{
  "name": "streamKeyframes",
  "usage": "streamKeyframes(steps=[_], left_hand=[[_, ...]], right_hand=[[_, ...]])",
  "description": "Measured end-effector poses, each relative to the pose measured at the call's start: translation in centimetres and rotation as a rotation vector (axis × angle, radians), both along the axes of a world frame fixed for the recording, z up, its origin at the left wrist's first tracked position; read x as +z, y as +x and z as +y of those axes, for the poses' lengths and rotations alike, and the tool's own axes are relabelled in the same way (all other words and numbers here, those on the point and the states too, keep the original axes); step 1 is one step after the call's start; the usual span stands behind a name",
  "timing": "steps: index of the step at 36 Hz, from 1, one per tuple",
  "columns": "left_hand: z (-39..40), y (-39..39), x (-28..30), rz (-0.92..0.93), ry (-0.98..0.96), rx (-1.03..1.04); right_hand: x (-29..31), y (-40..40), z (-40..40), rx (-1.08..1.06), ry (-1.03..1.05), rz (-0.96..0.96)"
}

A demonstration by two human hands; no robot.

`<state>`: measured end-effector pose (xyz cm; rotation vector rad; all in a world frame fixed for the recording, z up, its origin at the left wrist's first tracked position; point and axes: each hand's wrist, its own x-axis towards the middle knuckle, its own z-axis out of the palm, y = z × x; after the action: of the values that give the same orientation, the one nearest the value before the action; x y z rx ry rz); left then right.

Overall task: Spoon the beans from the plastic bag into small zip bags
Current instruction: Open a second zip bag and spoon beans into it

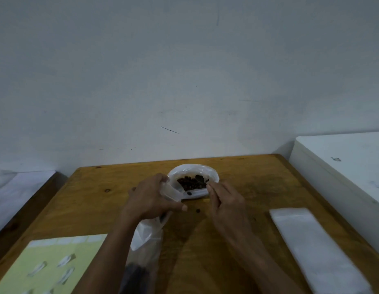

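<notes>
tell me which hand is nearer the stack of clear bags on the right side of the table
Right. The right hand is at the bean bag, left of the stack of clear bags; the left hand is farther left.

My left hand [151,195] pinches a small zip bag [170,192] just beside the open plastic bag [194,172] of dark beans [189,182] on the wooden table [95,200]. My right hand [225,200] holds a spoon [200,178] dipped into the beans. One loose bean [198,210] lies between my hands. A stack of clear bags [311,245] lies to the right, a yellow-green sheet [57,266] at the near left.
</notes>
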<state>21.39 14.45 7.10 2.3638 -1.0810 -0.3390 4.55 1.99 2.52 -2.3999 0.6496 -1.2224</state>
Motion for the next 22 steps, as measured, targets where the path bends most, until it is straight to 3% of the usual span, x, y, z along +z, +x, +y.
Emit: streamKeyframes(steps=[4, 14, 17, 22], left_hand=[[-0.4, 0.1, -0.3, 0.028, 0.036, -0.021], [-0.5, 0.2, -0.8, 0.001, 0.037, -0.013], [-0.4, 0.1, -0.7, -0.013, 0.042, -0.011], [-0.3, 0.3, -0.9, -0.006, 0.041, -0.015]], right_hand=[[-0.9, 1.3, 0.2, -0.036, 0.185, -0.053], [0.0, 2.9, 0.9, -0.105, 1.183, -0.331], [0.5, 2.6, 0.6, -0.131, 1.295, -0.405], [1.5, 1.2, 0.2, -0.114, 1.287, -0.477]])
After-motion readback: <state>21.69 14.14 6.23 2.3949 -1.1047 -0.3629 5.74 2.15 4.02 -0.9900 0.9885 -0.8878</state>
